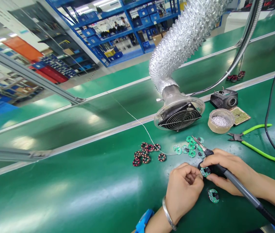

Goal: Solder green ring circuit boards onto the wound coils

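My right hand (236, 171) grips a soldering iron (236, 183), its metal tip pointing up and left. The thumb and fingers of that same hand also hold a small round green circuit board (204, 171) with a dark part on it. At the board's left edge, my left hand (184, 189) is closed in a pinch; what lies between its fingertips is too small to make out. Another round green board with a black part (213, 195) rests on the bench just below. Beyond the iron's tip is a cluster of green boards (192, 147).
Copper-wound ring coils (144, 153) lie left of the boards, with a thin solder wire (143, 126) strung above. A fume extractor (179, 116) hangs overhead. Right of it are a tub of metal shavings (221, 120), a sponge tray (239, 116), an iron stand (224, 98) and green-handled cutters (258, 149).
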Tool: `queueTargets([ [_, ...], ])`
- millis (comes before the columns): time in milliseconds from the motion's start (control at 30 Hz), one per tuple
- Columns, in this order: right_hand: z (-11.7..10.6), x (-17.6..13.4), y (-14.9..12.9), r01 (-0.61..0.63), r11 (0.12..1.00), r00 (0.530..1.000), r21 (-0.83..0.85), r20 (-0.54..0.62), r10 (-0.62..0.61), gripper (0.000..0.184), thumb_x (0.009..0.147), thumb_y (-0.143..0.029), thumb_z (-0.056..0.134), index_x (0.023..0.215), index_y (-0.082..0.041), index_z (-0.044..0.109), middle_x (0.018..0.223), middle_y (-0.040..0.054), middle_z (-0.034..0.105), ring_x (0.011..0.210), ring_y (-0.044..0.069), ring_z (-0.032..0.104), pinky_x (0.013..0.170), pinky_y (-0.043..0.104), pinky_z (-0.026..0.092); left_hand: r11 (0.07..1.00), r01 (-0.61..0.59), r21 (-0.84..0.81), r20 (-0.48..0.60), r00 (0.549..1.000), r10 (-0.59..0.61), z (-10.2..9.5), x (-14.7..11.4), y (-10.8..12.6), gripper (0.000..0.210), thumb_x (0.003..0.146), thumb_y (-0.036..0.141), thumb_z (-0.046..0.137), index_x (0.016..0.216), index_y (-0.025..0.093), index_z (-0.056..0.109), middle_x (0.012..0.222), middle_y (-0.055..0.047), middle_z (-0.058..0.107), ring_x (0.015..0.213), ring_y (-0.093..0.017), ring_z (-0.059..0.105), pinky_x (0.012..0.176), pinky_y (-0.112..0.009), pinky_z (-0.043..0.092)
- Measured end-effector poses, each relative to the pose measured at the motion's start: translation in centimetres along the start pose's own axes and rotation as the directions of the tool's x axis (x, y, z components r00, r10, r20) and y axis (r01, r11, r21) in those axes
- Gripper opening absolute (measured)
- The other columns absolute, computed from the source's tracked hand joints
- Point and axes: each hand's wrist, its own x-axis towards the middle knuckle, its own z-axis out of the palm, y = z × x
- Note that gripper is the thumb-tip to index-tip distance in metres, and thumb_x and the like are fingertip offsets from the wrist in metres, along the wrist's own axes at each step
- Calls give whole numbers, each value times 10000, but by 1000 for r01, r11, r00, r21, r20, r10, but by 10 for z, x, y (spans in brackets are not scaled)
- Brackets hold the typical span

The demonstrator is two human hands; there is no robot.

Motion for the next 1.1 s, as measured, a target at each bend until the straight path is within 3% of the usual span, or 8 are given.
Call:
queueTargets([
  [300,0,-1,0,22,1000,1000,-15,-14,-22,326,851,-73,533,1147,-206,503,857,23,630,750,158,553,663,264,464,1000,8,-29,1,1000,-8,-1,1,0,85,675,96,540,622,153,574,596,31,503,486,-66,427,465,-180,344],
  [500,3,-2,2,85,996,995,-32,-54,-86,328,867,-55,533,1162,-194,500,902,49,653,736,153,528,639,263,457,966,82,-245,54,996,-70,-1,3,-6,132,740,179,561,842,192,477,510,92,448,430,-80,419,447,-193,327],
  [800,4,-2,2,123,992,990,-24,-61,-124,337,878,-46,536,1179,-194,507,1000,56,682,775,147,547,662,257,476,886,118,-448,135,989,-64,1,5,-7,230,685,97,554,867,193,451,658,62,527,538,-86,554,541,-215,470],
  [1100,5,0,-1,147,988,986,-39,-71,-150,307,871,-37,526,1139,-186,517,981,58,676,755,152,532,635,259,464,934,32,-356,63,998,-10,1,5,-1,209,675,63,564,828,181,484,663,40,545,578,-93,549,555,-202,436],
])
